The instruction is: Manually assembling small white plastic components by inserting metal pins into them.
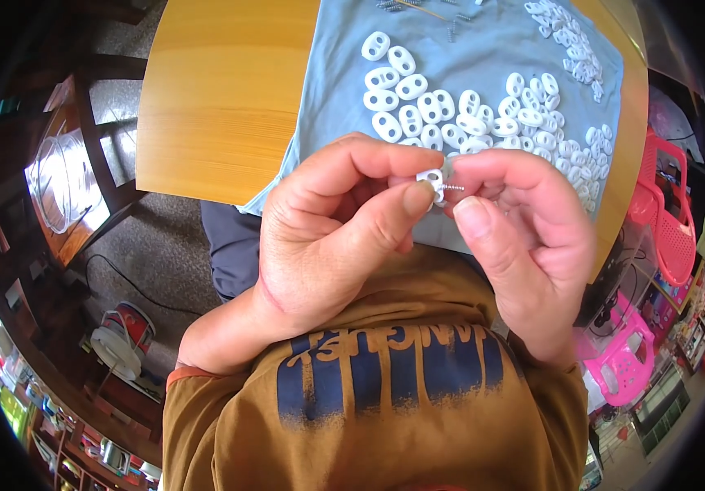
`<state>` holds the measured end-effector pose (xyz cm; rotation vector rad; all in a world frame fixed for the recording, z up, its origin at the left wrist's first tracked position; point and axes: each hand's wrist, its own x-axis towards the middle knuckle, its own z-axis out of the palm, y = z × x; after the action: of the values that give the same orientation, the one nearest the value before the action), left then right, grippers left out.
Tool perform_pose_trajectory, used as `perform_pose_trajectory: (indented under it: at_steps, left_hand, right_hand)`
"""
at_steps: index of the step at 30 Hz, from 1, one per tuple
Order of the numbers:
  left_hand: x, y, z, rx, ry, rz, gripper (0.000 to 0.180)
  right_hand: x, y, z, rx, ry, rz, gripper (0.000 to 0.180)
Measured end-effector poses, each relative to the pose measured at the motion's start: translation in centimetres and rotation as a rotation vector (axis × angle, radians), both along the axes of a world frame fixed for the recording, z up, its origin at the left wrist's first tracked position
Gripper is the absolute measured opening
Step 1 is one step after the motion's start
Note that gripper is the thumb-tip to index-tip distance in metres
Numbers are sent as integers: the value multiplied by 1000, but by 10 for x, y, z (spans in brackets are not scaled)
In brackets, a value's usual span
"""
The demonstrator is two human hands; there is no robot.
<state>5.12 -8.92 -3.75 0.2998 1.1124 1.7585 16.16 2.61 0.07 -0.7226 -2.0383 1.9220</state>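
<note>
In front of my chest, my left hand (332, 221) pinches a small white plastic cord lock piece (430, 177) with round holes between thumb and forefinger. A thin metal spring (454, 187) sticks out from the piece's right side. My right hand (533, 233) is curled around that spring, its forefinger close to the white piece and its thumb just below. Whether the spring sits inside the piece is hidden by my fingers. Beyond my hands, many white oval two-hole cord lock pieces (410, 120) lie spread on a light blue cloth (338, 90).
Several loose springs (451, 31) and a thin stick (422, 10) lie at the cloth's far edge. A pile of smaller white pieces (569, 39) is at far right. The wooden table (213, 98) extends left. Pink plastic chairs (627, 356) stand right; a cable (135, 286) crosses the floor.
</note>
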Motion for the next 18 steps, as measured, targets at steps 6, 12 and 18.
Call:
perform_pose_trajectory:
  at_steps: [6,12,18]
  left_hand:
    - [3,-2,-1,1,106,0,18]
    - [5,-6,0,-8,244,-10,20]
    - [12,-12,-2,-28,550,2,22]
  right_hand:
    - [-1,-4,1,-26,-47,-62,12]
    - [-2,-5,-4,198,-63,-63,6]
    - [9,-12,-5,-175,-129,-66,10]
